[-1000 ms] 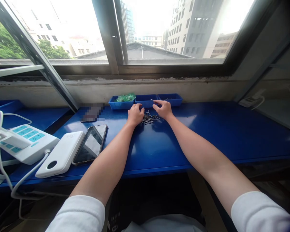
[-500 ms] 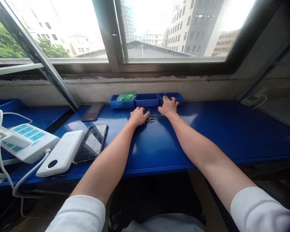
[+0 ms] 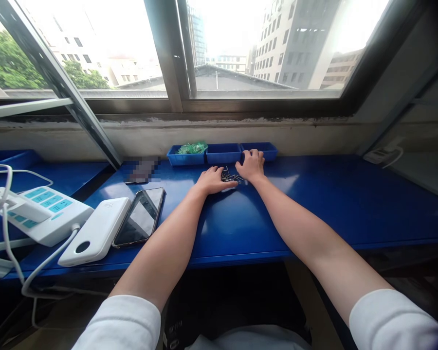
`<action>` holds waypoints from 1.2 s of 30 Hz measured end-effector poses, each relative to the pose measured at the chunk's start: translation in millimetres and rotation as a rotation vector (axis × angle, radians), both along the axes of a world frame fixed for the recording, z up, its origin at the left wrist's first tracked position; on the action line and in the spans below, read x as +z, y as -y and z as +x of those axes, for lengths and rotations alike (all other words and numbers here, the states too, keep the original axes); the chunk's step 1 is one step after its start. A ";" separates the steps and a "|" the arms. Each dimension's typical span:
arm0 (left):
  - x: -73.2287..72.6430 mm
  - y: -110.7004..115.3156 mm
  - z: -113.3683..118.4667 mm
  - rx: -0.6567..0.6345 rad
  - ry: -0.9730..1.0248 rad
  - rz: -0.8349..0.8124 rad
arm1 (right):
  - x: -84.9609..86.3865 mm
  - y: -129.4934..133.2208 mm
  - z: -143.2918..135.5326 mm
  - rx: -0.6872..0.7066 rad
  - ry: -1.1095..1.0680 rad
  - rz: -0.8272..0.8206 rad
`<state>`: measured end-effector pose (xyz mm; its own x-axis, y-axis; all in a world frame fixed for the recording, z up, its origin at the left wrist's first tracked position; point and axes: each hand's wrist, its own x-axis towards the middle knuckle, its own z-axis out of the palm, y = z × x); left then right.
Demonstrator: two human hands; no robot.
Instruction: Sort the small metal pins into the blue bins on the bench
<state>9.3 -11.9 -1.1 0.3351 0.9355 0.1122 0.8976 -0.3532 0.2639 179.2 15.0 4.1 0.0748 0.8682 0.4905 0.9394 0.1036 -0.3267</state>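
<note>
Several small metal screw-like pieces (image 3: 230, 177) lie in a loose pile on the blue table between my two hands. My left hand (image 3: 212, 181) rests at the pile's left side, thumb stretched along its near edge and fingers apart. At the pile's right, my right hand (image 3: 251, 166) is open with spread, bent fingers, just in front of the right blue bin (image 3: 270, 151). Beside that bin stand a middle blue bin (image 3: 224, 153) and a left blue bin (image 3: 185, 159) filled with green-tinted pieces (image 3: 191, 148).
At the left of the blue table (image 3: 314, 204) lie a phone (image 3: 140, 217), a white power bank (image 3: 95, 233) and a white power strip (image 3: 54, 214) with cables. A blurred flat object (image 3: 143, 170) lies behind the phone. A metal post (image 3: 91, 121) rises at the left.
My right hand has drawn back from the right bin toward the pile. My left hand has shifted slightly nearer, its thumb now extended along the pile. The view has tilted slightly.
</note>
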 end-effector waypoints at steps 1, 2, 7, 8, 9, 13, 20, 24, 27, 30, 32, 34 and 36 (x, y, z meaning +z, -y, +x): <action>-0.7 0.9 0.7 -0.003 -0.024 -0.004 | 0.7 1.9 -2.9 0.015 -0.015 -0.013; -1.5 1.6 1.6 -0.003 -0.043 -0.007 | 1.0 3.3 -5.6 0.026 -0.024 -0.046; -4.7 1.7 5.6 0.002 -0.078 -0.032 | -3.5 2.4 -10.9 0.076 -0.011 -0.276; -4.6 1.5 6.2 0.004 -0.080 -0.038 | -4.9 1.3 -10.9 0.093 -0.013 -0.300; -4.2 1.4 6.6 0.005 -0.083 -0.045 | -6.2 0.2 -10.9 0.115 -0.020 -0.316; -1.5 1.9 8.3 0.007 -0.098 -0.063 | -8.9 -2.6 -13.2 0.201 -0.045 -0.328; -0.1 2.0 9.4 0.015 -0.096 -0.075 | -7.6 -1.6 -15.6 0.294 -0.082 -0.327; -1.7 0.5 8.5 0.015 -0.083 -0.059 | -3.5 -1.4 -7.9 0.407 -0.139 -0.386; -2.4 0.2 7.9 0.019 -0.070 -0.040 | -1.7 -2.0 -3.6 0.416 -0.130 -0.390; -2.6 1.0 7.7 0.007 -0.059 -0.019 | -3.1 -3.1 -2.6 0.419 -0.091 -0.383; -2.7 1.6 7.7 0.003 -0.050 -0.006 | -5.4 -4.2 -2.2 0.441 -0.081 -0.374; -2.7 2.0 7.9 0.000 -0.037 0.009 | -7.8 -5.3 -1.0 0.478 -0.093 -0.357; -2.2 2.4 8.2 -0.002 -0.018 0.023 | -9.4 -6.1 0.5 0.510 -0.120 -0.334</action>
